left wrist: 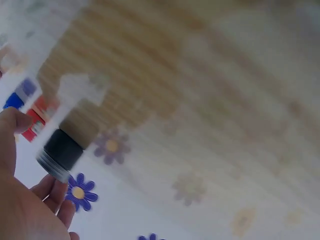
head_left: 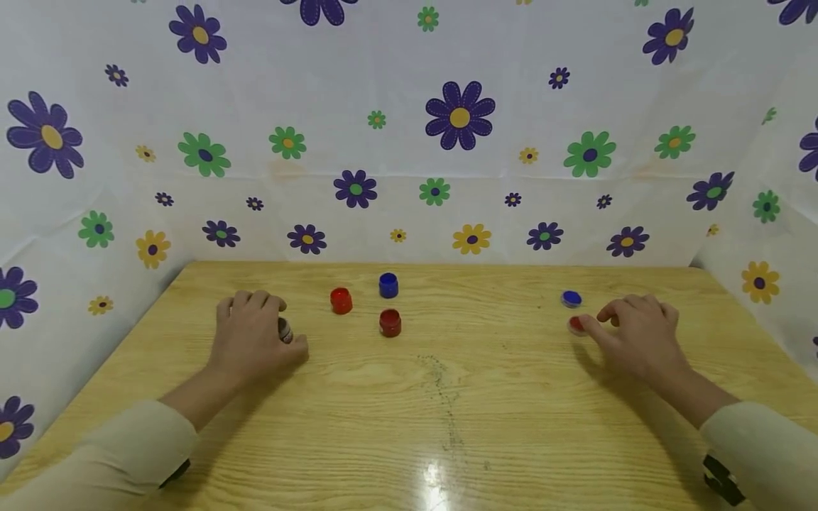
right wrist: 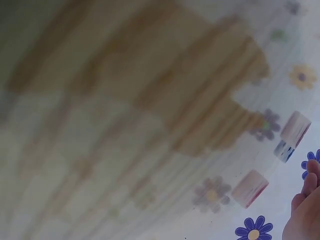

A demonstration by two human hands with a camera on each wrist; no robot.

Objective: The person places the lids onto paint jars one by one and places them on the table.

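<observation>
My left hand curves around a small dark jar on the left of the table, thumb and fingers spread on either side of it. In the left wrist view the black jar has a clear ridged lid; fingertips are right at the lid, and the thumb stands apart. My right hand hovers at the right, its fingers loosely bent with nothing between them. Its thumb overlaps a red lid in the head view. Two pale lids with red edges, one lid nearer, show beside that hand.
Uncapped jars stand left of the middle: a bright red jar, a blue jar and a darker red jar. A blue lid lies behind the red one. Flower-printed cloth walls the wooden table.
</observation>
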